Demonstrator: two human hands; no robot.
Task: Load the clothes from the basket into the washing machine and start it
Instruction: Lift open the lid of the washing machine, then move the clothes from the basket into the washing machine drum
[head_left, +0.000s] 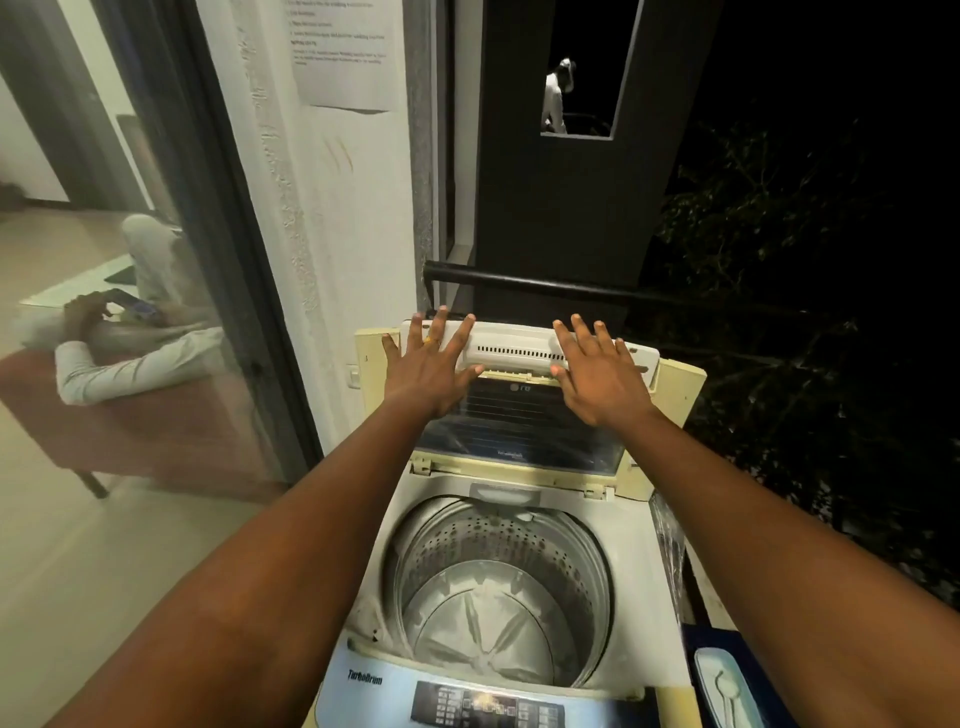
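A white top-loading washing machine (654, 561) stands below me with its folding lid (519, 415) raised and folded back. The steel drum (498, 587) is open and holds no clothes. My left hand (426, 364) lies flat with spread fingers on the left end of the lid's white top edge. My right hand (597, 369) lies the same way on its right end. The dark control panel (488, 709) runs along the near edge. No basket or clothes are in view.
A black railing (571, 291) runs behind the machine, with darkness and foliage beyond. A white wall with a paper notice (343, 52) is to the left. Through the glass door a person sits on a sofa (130, 410). A blue object (727, 680) sits at the machine's right.
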